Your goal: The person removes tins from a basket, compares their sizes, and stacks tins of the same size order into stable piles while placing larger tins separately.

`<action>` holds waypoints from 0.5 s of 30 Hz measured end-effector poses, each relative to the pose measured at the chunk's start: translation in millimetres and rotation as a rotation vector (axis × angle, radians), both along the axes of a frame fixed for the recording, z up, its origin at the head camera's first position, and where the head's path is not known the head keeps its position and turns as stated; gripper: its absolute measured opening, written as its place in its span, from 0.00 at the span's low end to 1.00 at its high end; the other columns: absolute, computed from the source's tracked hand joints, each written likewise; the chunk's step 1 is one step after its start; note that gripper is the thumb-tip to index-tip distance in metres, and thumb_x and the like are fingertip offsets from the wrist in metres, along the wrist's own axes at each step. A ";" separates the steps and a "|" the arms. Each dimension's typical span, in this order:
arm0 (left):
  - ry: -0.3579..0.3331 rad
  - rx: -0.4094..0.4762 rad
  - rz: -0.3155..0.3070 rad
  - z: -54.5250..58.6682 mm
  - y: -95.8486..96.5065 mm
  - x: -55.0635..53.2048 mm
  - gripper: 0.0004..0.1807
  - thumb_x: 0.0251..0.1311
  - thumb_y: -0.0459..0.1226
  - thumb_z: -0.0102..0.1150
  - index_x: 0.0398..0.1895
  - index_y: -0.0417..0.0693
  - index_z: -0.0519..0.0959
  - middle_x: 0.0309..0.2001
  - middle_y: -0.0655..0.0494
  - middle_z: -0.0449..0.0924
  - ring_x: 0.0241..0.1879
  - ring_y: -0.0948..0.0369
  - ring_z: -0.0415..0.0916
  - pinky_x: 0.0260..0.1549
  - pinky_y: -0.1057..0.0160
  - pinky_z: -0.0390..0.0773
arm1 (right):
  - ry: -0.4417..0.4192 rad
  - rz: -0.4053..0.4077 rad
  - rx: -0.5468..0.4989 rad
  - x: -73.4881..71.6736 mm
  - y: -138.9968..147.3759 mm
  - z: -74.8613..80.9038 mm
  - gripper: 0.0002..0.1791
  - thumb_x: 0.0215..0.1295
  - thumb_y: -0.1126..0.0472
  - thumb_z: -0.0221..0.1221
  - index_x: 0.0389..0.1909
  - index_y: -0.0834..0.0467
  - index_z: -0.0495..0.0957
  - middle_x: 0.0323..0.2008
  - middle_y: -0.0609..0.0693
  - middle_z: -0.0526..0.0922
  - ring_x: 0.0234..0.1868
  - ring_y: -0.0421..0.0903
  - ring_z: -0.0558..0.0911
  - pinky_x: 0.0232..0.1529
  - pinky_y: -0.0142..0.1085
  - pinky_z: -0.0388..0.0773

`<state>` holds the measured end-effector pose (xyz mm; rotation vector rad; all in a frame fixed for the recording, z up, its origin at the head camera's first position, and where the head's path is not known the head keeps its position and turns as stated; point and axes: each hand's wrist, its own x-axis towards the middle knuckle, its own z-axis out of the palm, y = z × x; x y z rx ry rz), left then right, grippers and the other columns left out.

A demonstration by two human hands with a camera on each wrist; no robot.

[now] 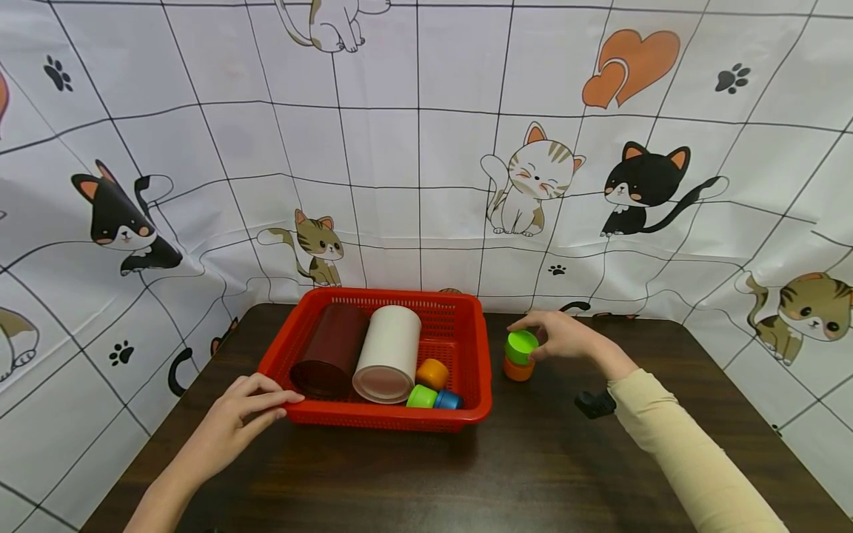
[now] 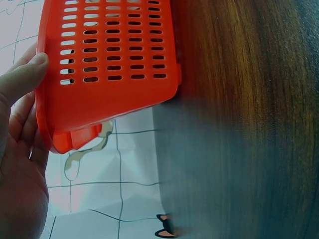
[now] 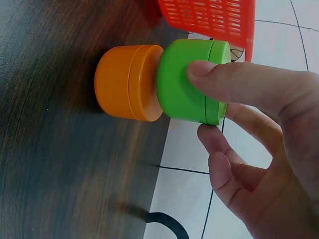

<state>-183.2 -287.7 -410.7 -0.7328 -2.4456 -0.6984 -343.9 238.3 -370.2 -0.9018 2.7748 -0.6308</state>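
My right hand (image 1: 561, 334) pinches a small green lidded jar (image 3: 184, 82) between thumb and fingers. Directly beneath it, an orange lidded jar (image 3: 127, 82) stands on the table, and the green one sits at its top, slightly tilted in the head view. At the near left corner of a red plastic basket (image 1: 373, 416), my left hand (image 1: 233, 414) grips the rim, thumb on one side and fingers on the other in the left wrist view. Inside the basket lie a dark brown cylinder (image 1: 333, 348), a white cylinder (image 1: 392, 348) and small orange (image 1: 433, 374), green (image 1: 421, 397) and blue (image 1: 449, 400) jars.
Both hands work over a dark wooden table (image 1: 426, 481). A small black object (image 1: 595, 403) lies by the right forearm. Behind and at the sides hangs a white sheet (image 1: 453, 148) with a grid and cat drawings, meeting the table's far edge.
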 end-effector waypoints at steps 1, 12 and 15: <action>0.000 0.000 0.001 0.0 0.1 0.0 0.26 0.47 0.26 0.72 0.46 0.64 0.86 0.40 0.72 0.75 0.43 0.74 0.62 0.37 0.72 0.67 | -0.004 0.002 0.000 -0.2 0.3 -0.4 0.31 0.53 0.64 0.71 0.61 0.52 0.77 0.53 0.53 0.79 0.35 0.47 0.76 0.33 0.34 0.73; 0.007 0.000 0.001 -0.7 -0.2 -0.4 0.26 0.46 0.27 0.72 0.46 0.65 0.86 0.40 0.72 0.75 0.44 0.74 0.62 0.38 0.73 0.66 | -0.039 0.017 -0.008 -2.4 1.7 -5.3 0.32 0.54 0.68 0.70 0.62 0.52 0.77 0.55 0.54 0.77 0.32 0.45 0.74 0.31 0.33 0.73; 0.006 0.003 0.001 -0.9 -0.2 -0.5 0.26 0.46 0.27 0.72 0.46 0.65 0.86 0.40 0.72 0.75 0.44 0.74 0.62 0.38 0.74 0.66 | -0.038 0.017 -0.005 -2.2 1.5 -5.9 0.32 0.54 0.68 0.69 0.62 0.53 0.77 0.54 0.54 0.77 0.31 0.46 0.74 0.30 0.32 0.72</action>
